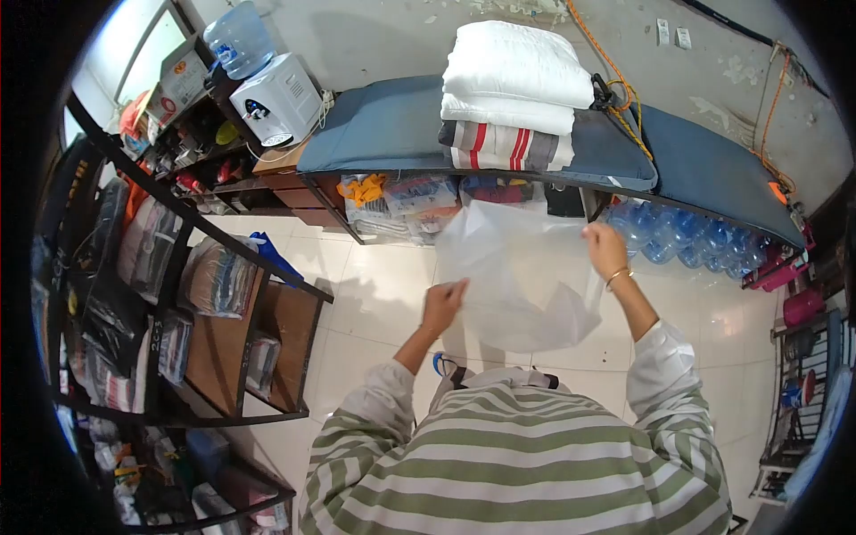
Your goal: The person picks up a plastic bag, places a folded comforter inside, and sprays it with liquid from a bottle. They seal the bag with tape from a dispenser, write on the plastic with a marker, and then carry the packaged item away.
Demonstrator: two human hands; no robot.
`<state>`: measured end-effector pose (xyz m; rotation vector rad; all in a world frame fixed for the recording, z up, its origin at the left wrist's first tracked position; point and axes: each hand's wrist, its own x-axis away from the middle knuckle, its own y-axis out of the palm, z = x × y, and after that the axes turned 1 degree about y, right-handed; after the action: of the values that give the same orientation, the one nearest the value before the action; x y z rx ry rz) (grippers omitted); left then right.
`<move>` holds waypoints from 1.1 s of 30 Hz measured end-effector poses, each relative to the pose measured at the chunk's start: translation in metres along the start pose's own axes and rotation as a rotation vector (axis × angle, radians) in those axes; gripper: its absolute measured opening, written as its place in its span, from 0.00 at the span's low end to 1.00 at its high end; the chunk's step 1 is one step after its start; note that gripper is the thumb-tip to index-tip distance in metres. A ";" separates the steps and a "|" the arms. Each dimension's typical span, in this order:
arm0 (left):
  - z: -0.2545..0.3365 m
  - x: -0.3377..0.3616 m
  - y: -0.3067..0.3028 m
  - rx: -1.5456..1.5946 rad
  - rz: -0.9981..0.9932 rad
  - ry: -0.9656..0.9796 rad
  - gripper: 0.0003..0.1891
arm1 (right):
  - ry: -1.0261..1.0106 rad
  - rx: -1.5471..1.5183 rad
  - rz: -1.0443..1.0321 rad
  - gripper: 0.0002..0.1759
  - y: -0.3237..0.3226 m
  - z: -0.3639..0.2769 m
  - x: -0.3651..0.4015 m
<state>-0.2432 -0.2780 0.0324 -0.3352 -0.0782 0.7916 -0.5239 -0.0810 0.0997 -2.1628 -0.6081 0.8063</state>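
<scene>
A large translucent plastic bag (526,285) hangs spread out between my two hands, above the tiled floor. My left hand (443,303) is closed on its left side, fingers pinched together. Higher up, my right hand (607,248) grips the bag's upper right corner, with a bangle on that wrist. Beyond the bag, on a blue padded bench (374,125), sits a stack: a folded white quilt (513,67) on top of a folded striped blanket (508,145) in grey, white and red. Neither hand touches the stack.
Several large blue water bottles (682,234) lie under the bench at right, beside bagged textiles (410,201). A water dispenser (276,100) stands at back left. Shelves (214,352) with packed bags line the left; a metal rack (807,374) stands at right.
</scene>
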 end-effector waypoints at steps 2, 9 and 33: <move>-0.038 0.004 -0.034 -0.102 0.072 -0.133 0.25 | 0.060 0.132 0.060 0.15 -0.019 0.012 -0.022; -0.038 -0.004 -0.104 -0.791 0.222 0.087 0.47 | -0.192 0.008 -0.001 0.15 -0.022 -0.058 -0.045; 0.232 -0.122 -0.077 -0.515 -0.131 0.759 0.15 | -0.412 0.027 -0.796 0.15 -0.051 -0.189 -0.075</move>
<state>-0.3209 -0.3528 0.2835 -1.0877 0.4124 0.4632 -0.4513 -0.1858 0.2653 -1.5083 -1.5232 0.7836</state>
